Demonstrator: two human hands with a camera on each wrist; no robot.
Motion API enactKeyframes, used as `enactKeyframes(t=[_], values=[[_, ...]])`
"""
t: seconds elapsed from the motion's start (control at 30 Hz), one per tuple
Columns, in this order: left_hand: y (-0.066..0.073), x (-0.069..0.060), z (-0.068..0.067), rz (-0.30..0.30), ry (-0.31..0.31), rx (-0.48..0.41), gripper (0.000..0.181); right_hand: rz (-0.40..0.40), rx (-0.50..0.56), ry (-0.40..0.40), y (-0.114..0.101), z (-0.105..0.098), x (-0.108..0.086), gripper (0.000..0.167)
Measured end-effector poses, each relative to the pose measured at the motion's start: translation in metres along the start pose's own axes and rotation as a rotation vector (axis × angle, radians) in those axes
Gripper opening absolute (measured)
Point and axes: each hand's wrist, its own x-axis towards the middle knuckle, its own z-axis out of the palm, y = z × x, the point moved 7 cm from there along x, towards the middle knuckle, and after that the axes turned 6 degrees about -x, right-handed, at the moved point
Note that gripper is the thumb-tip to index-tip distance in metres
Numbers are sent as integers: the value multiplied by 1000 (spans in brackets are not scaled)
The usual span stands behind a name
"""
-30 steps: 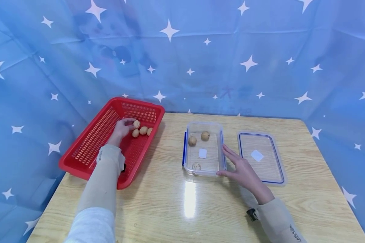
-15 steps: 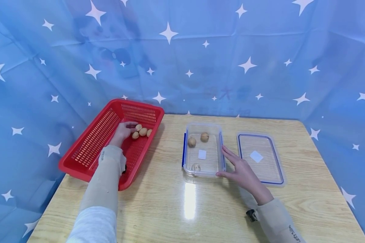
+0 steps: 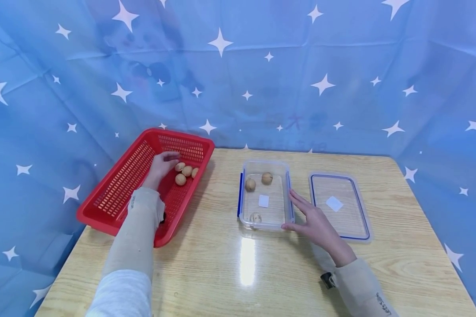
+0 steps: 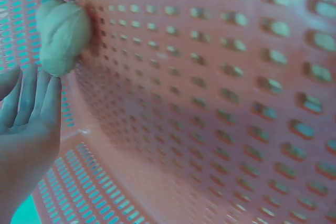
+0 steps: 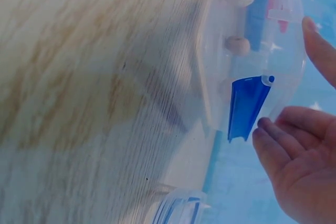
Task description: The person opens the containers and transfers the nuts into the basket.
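Note:
Inside the red basket (image 3: pixel 170 191), my left hand (image 3: pixel 160 168) hovers with its fingers extended beside several walnuts (image 3: pixel 180 179). Nothing shows between its thumb and fingers; the left wrist view has the fingertips right by the walnuts (image 4: pixel 65 32), and whether they touch is unclear. My right hand (image 3: pixel 317 224) lies along the right side of a clear plastic container (image 3: pixel 279 215), fingers straight on the wall and thumb by the near corner. Three walnuts (image 3: pixel 267 178) sit in that container. In the right wrist view, the right hand (image 5: pixel 302 156) is beside the container's blue clasp (image 5: pixel 247 107).
A clear lid (image 3: pixel 341 224) with a blue seal lies flat just right of the container. Bare wooden tabletop (image 3: pixel 206 264) stretches across the front. A blue star-patterned curtain (image 3: pixel 277 110) hangs behind the table.
The walnut that my left fingers held up a second ago lies among the others in the basket. Another walnut has rolled slightly toward me. My right hand stays put.

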Motion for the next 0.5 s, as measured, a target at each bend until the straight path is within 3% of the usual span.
enactKeyframes(t=[0.2,0.5], values=[[18,1,6,66,-12,-83,41,1,-11,6,1,0,0,95],[47,-8,18,190,-61,-121,41,4,-12,-2,1,1,1,95]])
